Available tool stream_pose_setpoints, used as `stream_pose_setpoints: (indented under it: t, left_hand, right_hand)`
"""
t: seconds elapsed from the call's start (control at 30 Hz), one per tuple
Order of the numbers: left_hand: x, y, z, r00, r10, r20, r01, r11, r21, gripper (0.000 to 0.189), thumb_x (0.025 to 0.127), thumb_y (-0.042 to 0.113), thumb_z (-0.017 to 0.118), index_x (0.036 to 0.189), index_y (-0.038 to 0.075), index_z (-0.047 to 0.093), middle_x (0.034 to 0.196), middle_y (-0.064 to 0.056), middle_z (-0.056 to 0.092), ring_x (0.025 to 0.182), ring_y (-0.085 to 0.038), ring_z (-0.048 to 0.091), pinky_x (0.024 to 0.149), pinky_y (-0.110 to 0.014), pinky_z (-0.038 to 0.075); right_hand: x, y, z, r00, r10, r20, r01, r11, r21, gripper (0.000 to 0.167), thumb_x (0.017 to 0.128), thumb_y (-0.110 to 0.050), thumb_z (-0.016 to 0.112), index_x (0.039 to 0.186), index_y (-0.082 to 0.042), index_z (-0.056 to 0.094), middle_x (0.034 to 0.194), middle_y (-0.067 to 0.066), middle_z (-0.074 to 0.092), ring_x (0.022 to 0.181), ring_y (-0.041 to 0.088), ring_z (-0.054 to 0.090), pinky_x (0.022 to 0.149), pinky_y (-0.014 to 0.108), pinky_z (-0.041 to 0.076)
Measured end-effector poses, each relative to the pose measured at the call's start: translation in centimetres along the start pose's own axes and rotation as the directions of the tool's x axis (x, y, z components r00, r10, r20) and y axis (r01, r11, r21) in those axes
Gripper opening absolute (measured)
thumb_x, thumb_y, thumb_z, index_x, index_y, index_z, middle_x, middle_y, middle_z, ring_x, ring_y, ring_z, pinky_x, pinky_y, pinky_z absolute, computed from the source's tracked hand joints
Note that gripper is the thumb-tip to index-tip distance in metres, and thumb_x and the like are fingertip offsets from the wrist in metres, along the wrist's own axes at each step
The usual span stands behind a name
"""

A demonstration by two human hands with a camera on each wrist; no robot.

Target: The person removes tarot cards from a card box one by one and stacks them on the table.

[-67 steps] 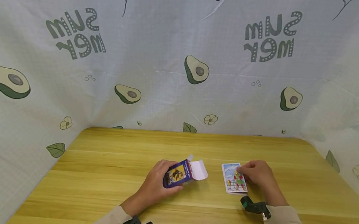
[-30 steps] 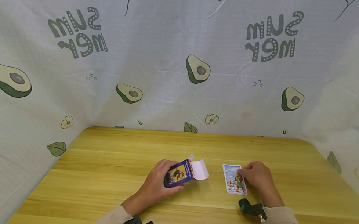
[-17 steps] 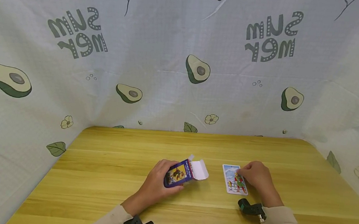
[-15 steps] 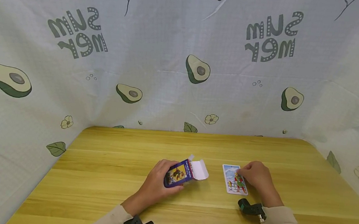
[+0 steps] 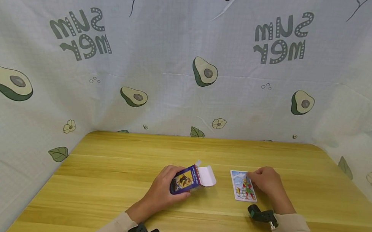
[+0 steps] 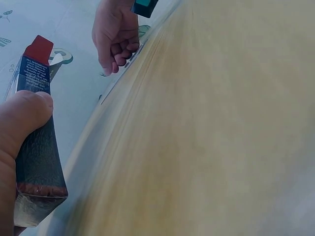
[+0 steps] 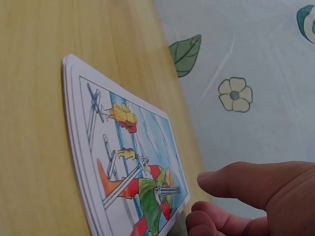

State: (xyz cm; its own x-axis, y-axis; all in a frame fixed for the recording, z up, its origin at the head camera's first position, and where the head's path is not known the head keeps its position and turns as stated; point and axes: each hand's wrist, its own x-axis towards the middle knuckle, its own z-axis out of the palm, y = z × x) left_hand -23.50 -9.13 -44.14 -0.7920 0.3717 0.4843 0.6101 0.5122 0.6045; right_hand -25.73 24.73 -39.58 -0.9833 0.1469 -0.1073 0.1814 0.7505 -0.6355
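Table (image 5: 126,155), left hand (image 5: 160,188) gripping box (image 5: 183,181), right hand (image 5: 269,182) near cards (image 5: 241,187)

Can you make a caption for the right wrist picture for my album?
The right hand beside a stack of picture cards on the table.

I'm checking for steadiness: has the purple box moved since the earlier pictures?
No: against the leaf print behind it, the purple box shows no clear shift.

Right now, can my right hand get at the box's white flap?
Probably yes: the flap points toward your right hand, with only low, flat cards between them, while your left hand grips the box from its other end.
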Motion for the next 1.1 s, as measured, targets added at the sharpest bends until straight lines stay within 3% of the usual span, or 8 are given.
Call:
stream_pose_setpoints:
  t: [0.43, 0.73, 0.97, 1.1]
  left_hand:
    - [0.2, 0.1, 0.2, 1.0, 0.006, -0.006, -0.006, 1.0, 0.008, 0.068, 0.075, 0.04, 0.081, 0.131, 0.016, 0.052, 0.117, 0.003, 0.053, 0.101, -0.008, 0.049, 0.084, -0.029, 0.048]
    - [0.2, 0.2, 0.1, 1.0, -0.002, -0.004, 0.002, 1.0, -0.004, 0.067, 0.075, 0.038, 0.082, 0.131, 0.015, 0.052, 0.117, 0.003, 0.053, 0.1, -0.009, 0.05, 0.084, -0.029, 0.048]
    - [0.1, 0.1, 0.2, 1.0, 0.003, -0.01, -0.003, 1.0, -0.013, 0.068, 0.075, 0.037, 0.082, 0.131, 0.015, 0.052, 0.118, 0.003, 0.053, 0.101, -0.009, 0.05, 0.084, -0.029, 0.048]
    - [0.1, 0.2, 0.2, 1.0, 0.002, -0.011, -0.002, 1.0, -0.015, 0.068, 0.075, 0.036, 0.082, 0.131, 0.015, 0.052, 0.118, 0.003, 0.053, 0.1, -0.009, 0.049, 0.083, -0.029, 0.048]
  right_hand:
    - [-0.7, -2.4, -0.7, 0.997, -0.07, 0.02, 0.07, 0.997, 0.013, 0.036, 0.091, -0.03, 0.063, 0.09, 0.006, 0.065, 0.076, 0.009, 0.055, 0.071, 0.022, 0.05, 0.058, 0.03, 0.04]
    - [-2.0, -5.0, -0.7, 0.994, -0.097, 0.055, 0.09, 0.988, 0.123, 0.034, 0.091, -0.029, 0.063, 0.095, 0.005, 0.063, 0.078, 0.009, 0.058, 0.072, 0.024, 0.054, 0.063, 0.035, 0.049]
    - [-2.7, -6.7, -0.1, 0.991, -0.122, 0.054, 0.115, 0.985, 0.126, 0.03, 0.09, -0.028, 0.066, 0.096, 0.001, 0.064, 0.078, 0.008, 0.059, 0.067, 0.021, 0.054, 0.059, 0.033, 0.049]
    - [-3.1, -7.6, 0.1, 0.987, -0.15, 0.061, 0.138, 0.977, 0.162, 0.028, 0.089, -0.027, 0.067, 0.097, 0.001, 0.064, 0.08, 0.009, 0.063, 0.069, 0.022, 0.058, 0.064, 0.037, 0.053]
